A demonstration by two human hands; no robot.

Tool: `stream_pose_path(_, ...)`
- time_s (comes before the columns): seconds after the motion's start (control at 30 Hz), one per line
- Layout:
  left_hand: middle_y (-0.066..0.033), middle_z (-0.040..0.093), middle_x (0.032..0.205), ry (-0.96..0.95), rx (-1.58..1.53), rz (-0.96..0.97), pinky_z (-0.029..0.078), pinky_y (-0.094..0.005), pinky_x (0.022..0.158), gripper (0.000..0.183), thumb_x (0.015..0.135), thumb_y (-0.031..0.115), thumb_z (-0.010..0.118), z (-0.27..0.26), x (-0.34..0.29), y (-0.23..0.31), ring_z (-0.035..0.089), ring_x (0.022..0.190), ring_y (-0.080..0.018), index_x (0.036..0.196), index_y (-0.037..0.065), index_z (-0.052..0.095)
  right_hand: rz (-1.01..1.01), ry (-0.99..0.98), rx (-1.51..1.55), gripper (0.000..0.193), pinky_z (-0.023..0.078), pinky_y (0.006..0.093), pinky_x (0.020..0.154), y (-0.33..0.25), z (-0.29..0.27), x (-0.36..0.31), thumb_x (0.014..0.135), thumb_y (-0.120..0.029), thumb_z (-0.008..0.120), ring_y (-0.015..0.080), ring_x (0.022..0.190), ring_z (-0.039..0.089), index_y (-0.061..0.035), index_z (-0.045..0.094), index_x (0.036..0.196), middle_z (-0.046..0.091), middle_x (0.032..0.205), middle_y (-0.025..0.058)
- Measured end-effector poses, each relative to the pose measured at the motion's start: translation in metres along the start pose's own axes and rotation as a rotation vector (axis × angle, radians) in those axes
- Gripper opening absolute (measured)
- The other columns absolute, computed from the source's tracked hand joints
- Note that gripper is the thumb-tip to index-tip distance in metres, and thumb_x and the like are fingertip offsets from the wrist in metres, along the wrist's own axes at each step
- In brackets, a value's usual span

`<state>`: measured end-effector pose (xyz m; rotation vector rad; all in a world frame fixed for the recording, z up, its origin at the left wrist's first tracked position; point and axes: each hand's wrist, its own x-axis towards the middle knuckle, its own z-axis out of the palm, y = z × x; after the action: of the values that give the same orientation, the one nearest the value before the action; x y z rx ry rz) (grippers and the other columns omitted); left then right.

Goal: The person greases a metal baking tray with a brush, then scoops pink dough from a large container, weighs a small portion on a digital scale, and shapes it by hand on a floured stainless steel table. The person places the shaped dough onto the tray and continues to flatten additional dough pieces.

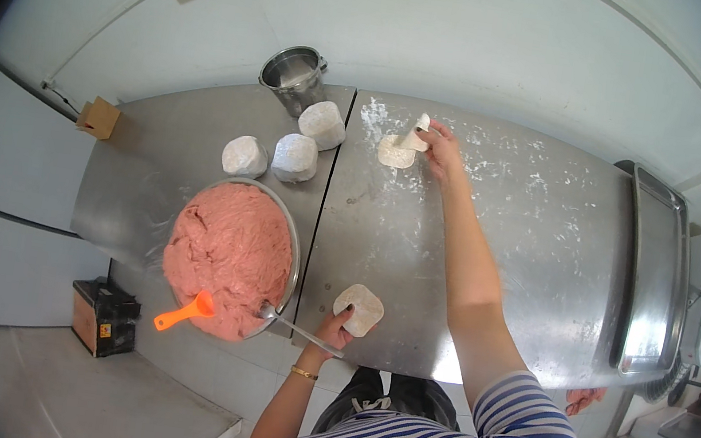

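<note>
Beside the table's front edge, my left hand (336, 334) holds a pale, floured dough wrapper (362, 312), thumb on top. A thin metal utensil (307, 335) runs from the bowl to this hand; I cannot tell whether the fingers grip it. My right hand (442, 151) reaches to the far part of the table. Its fingers pinch a bent wrapper (420, 136), raised at the edge of a small pile of wrappers (396, 153). On the left, pink minced filling (229, 251) heaps in a metal bowl (296, 252), with an orange scoop (187, 313) stuck in it.
Three floured wrapper stacks (295, 158) stand behind the bowl, near a metal pot (292, 72). Flour dusts the steel table (526, 244). A metal tray (657, 271) lies at the right end. Another person's hand (585, 400) shows at the lower right.
</note>
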<state>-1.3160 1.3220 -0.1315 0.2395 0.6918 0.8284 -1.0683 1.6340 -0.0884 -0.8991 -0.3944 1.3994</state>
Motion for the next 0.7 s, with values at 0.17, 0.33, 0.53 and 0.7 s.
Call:
stream_pose_path(0.17, -0.0182, 0.038, 0.137, 0.01, 0.036, -0.023, 0.038, -0.0478, 0.102, 0.055, 0.091, 0.023, 0.052, -0.002, 0.003, 0.002, 0.039, 0.126, -0.0314, 0.136, 0.004, 0.027, -0.194, 0.324, -1.197, 0.03, 0.049, 0.0388, 0.078, 0.052, -0.003, 0.018, 0.066, -0.006, 0.068, 0.0298, 0.086, 0.063, -0.0008, 0.063, 0.095, 0.065, 0.089, 0.0164)
stream_pose_path(0.33, -0.0179, 0.038, 0.137, -0.025, 0.025, 0.0, 0.038, -0.0477, 0.102, 0.054, 0.091, 0.022, 0.051, 0.005, 0.003, 0.002, 0.04, 0.125, -0.0312, 0.135, 0.003, 0.028, -0.389, 0.411, -1.471, 0.024, 0.049, 0.0399, 0.076, 0.053, 0.005, -0.003, 0.066, -0.008, 0.065, 0.0334, 0.081, 0.063, -0.0006, 0.064, 0.089, 0.065, 0.089, 0.0189)
stream_pose_path(0.53, -0.0164, 0.042, 0.134, 0.008, 0.059, -0.013, 0.039, -0.0476, 0.101, 0.053, 0.092, 0.024, 0.052, 0.004, 0.0, 0.003, 0.041, 0.124, -0.0308, 0.134, 0.003, 0.029, -0.152, 0.121, -0.727, 0.022, 0.049, 0.0392, 0.066, 0.012, -0.026, -0.04, 0.065, -0.008, 0.065, 0.0317, 0.071, 0.064, -0.0044, 0.066, 0.087, 0.066, 0.079, 0.0164)
stream_pose_path(0.7, -0.0152, 0.044, 0.13, -0.036, 0.069, -0.014, 0.04, -0.0482, 0.1, 0.051, 0.091, 0.026, 0.052, 0.011, 0.0, 0.006, 0.045, 0.121, -0.0304, 0.133, 0.003, 0.031, -0.218, 0.257, -1.457, 0.028, 0.048, 0.0408, 0.071, -0.004, -0.087, -0.068, 0.077, -0.014, 0.056, 0.0359, 0.076, 0.062, -0.0143, 0.068, 0.102, 0.065, 0.087, 0.0159)
